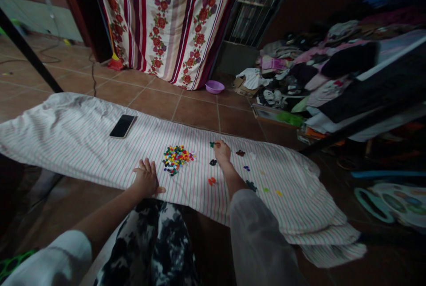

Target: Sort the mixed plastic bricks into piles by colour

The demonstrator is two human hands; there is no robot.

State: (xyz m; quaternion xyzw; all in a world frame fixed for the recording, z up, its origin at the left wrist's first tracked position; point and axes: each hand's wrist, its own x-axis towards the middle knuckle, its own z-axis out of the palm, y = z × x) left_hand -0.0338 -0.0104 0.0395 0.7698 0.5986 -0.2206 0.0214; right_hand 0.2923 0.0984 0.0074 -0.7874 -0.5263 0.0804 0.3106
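Observation:
A mixed pile of small coloured pieces (176, 158) lies on the striped cloth (196, 197). My left hand (147, 179) rests on the cloth at the near left of the pile, fingers spread and holding nothing. To the right of the pile, my right hand (222, 150) has its fingers pinched beside a small green group (212, 144); what they hold, if anything, is too small to make out. Near that hand are a black group (213, 162), an orange group (212, 181) and a brown group (240, 153). Blue pieces (246, 168) and dark pieces (251, 186) lie farther right.
A phone (123, 126) lies on the cloth at the left. Light green pieces (266, 190) and yellow pieces (278, 192) are toward the right. Beyond the cloth, a purple basin (214, 86) stands on the tiled floor, with heaped clothes (313, 64) at the right.

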